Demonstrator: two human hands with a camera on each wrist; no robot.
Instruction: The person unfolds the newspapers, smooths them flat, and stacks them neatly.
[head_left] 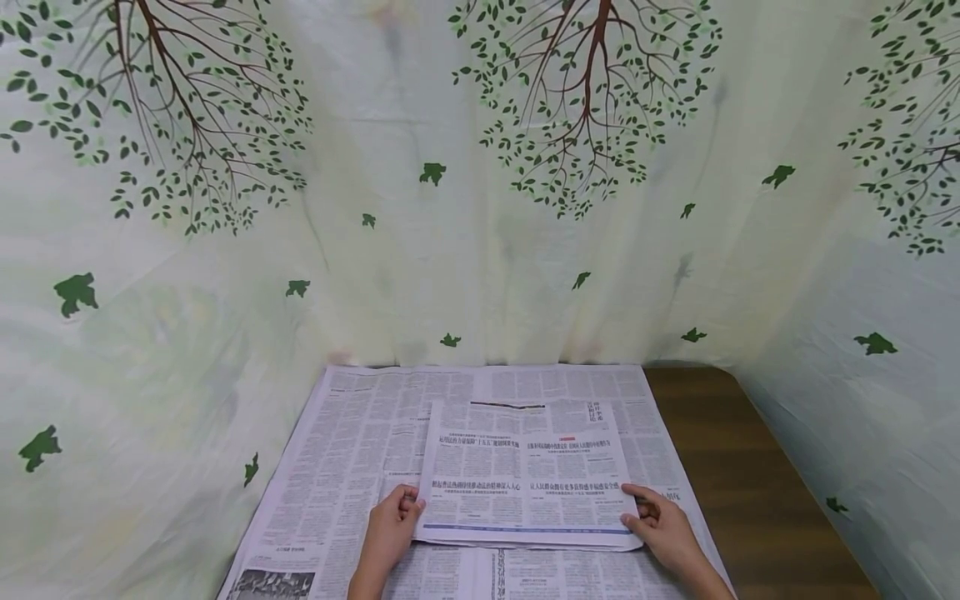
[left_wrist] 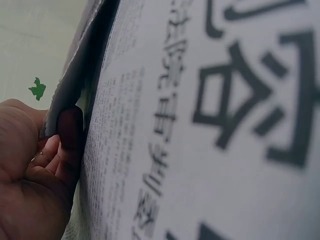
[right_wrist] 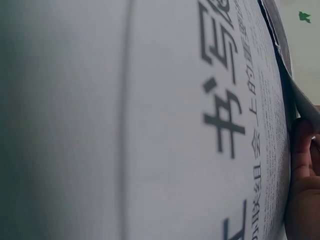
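Note:
A folded newspaper (head_left: 525,467) lies flat over spread newspaper sheets (head_left: 337,467) in the head view, its print facing up and a blue line along its near edge. At its lower left edge, my left hand (head_left: 392,525) pinches the paper. My right hand (head_left: 663,529) pinches the opposite edge, thumb and fingertips at the lower right side. The left wrist view shows the paper's raised edge (left_wrist: 62,95) passing between the left fingers. Similarly, the right wrist view has the edge (right_wrist: 302,100) lifted at the right fingers. Large print from the sheets fills much of both wrist views.
Dark brown wooden tabletop (head_left: 750,483) shows along the right of the spread sheets. A pale curtain (head_left: 495,275) printed with trees and green leaves hangs behind the table and along both sides. A dark photo (head_left: 272,585) is printed on the sheets at near left.

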